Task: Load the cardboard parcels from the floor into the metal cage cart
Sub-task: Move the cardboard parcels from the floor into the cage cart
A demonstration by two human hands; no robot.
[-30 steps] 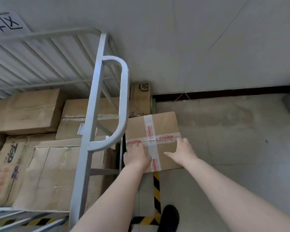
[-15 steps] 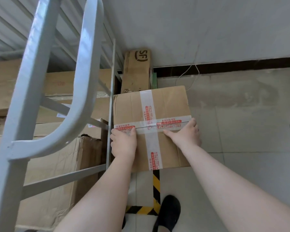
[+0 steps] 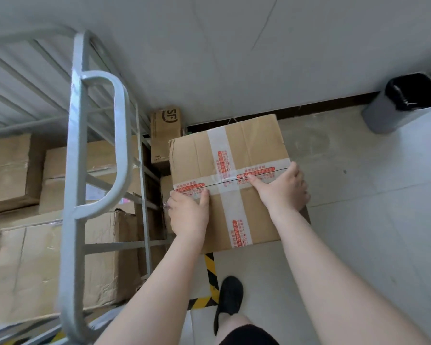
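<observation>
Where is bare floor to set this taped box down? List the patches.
Bare tile lies right of the taped box, between it and the grey bin, and nearer, right of the black shoe. Left is crowded: the cage cart is packed with cartons.

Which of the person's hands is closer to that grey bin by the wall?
The right hand. It grips the taped box on the side facing the grey bin; the left hand holds the box's opposite side, next to the metal cage cart.

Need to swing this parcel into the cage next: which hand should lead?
Left, probably. The left hand grips the parcel edge nearest the cage; the right hand holds the far side and would better push.
</observation>
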